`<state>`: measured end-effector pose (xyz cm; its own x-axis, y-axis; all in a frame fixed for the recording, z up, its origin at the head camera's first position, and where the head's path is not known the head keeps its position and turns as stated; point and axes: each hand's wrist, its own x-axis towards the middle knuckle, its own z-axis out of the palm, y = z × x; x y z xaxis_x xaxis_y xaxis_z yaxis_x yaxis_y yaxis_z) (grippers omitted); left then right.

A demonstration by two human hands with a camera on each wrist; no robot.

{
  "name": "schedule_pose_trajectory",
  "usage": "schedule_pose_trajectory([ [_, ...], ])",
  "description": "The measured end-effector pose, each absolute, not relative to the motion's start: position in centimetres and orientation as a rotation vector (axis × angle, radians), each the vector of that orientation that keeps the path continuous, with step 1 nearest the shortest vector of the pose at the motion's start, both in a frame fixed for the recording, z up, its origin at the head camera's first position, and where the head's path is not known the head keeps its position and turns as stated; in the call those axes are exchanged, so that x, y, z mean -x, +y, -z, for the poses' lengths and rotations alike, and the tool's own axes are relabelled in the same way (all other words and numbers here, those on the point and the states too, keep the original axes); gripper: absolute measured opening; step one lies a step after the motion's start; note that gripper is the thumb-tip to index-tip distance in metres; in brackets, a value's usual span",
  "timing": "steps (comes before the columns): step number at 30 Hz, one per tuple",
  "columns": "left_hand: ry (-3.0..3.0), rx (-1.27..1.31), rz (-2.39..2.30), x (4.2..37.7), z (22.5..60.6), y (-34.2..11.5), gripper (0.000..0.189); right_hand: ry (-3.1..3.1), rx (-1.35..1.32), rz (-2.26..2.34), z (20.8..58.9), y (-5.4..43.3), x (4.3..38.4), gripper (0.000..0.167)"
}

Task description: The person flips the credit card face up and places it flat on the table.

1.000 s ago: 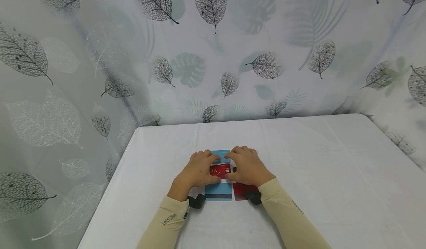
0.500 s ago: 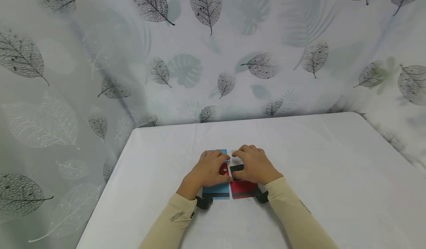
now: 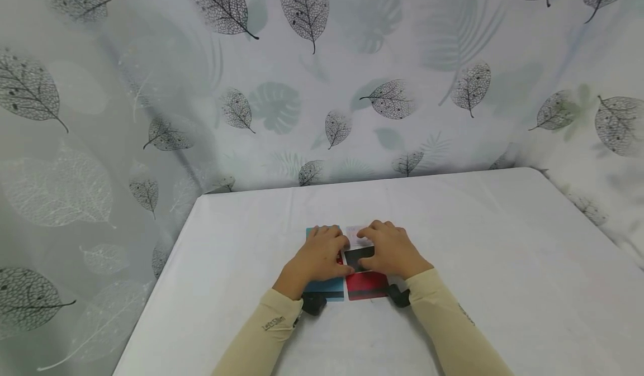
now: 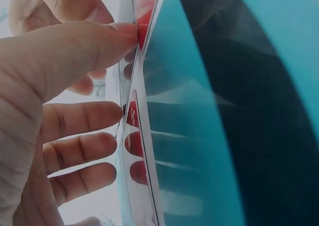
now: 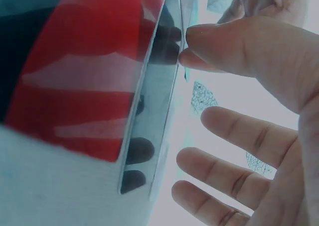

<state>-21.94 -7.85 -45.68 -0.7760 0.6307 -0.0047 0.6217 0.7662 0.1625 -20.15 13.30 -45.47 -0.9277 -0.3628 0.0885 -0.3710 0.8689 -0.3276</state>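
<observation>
Flat cards lie in two columns on the white table. My left hand [image 3: 319,256] is over the left column, covering most of a red card [image 3: 339,257]; its thumb tip is right at a card edge in the left wrist view, fingers extended. A light blue card [image 3: 310,233] shows behind it, and a blue card with a dark stripe [image 3: 327,286] in front. My right hand [image 3: 392,250] hovers at the right column with spread fingers, thumb over a black card [image 3: 354,257]. Beyond that is a pale card [image 3: 353,236]; nearer, a red striped card [image 3: 367,285].
Black wrist-worn devices [image 3: 314,304] hang under both wrists, low over the near cards. The white table [image 3: 478,253] extends widely to the right. Leaf-patterned curtains [image 3: 362,85] stand behind and to the left of it.
Both hands have shifted right relative to the cards. The left now covers more of the middle red card, and the right has uncovered much of the black and pale cards. The head view shifted slightly.
</observation>
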Motion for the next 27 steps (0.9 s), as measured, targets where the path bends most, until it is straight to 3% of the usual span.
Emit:
schedule_pose_trajectory([
  [27,2.882,-1.048,-0.252,22.13,45.65,-7.30,0.038,-3.047,-0.574,-0.524,45.34,13.25,20.12,0.046],
])
